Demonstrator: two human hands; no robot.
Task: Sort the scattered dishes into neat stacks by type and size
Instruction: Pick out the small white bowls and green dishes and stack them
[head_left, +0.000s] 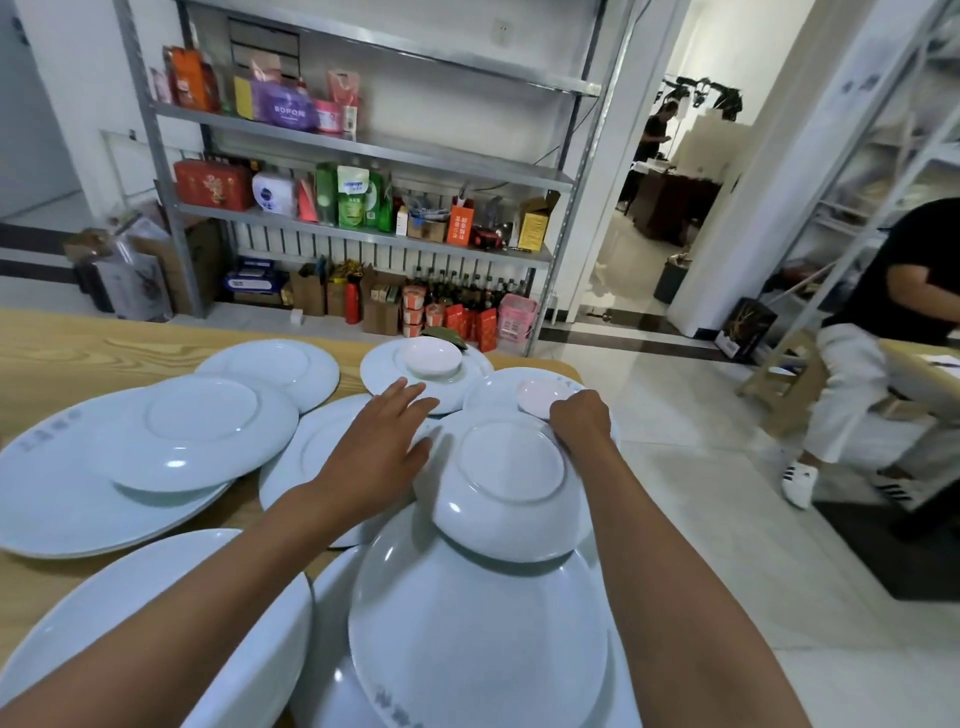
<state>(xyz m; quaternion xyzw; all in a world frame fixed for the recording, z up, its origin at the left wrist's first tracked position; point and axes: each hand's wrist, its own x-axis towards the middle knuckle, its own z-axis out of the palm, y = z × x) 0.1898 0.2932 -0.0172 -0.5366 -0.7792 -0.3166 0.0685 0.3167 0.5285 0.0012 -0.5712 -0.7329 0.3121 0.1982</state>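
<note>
White dishes lie upside down all over a wooden table (67, 353). A big platter (57, 493) at the left carries a smaller plate (202, 431). An overturned bowl (511, 488) rests on a large overturned plate (478, 639) in front of me. At the far side, a plate (379, 369) holds a small saucer (432, 359). Another small saucer (540, 396) lies on a plate at the far right. My left hand (382, 447) hovers flat, fingers spread, over the middle plates. My right hand (582, 415) has its fingers curled at the near edge of that right saucer.
A metal shelf rack (363, 150) with packages and bottles stands behind the table. The table's right edge drops to a tiled floor (701, 519). A person in a black top (893, 312) sits at the right by another table. A second person stands in the far doorway.
</note>
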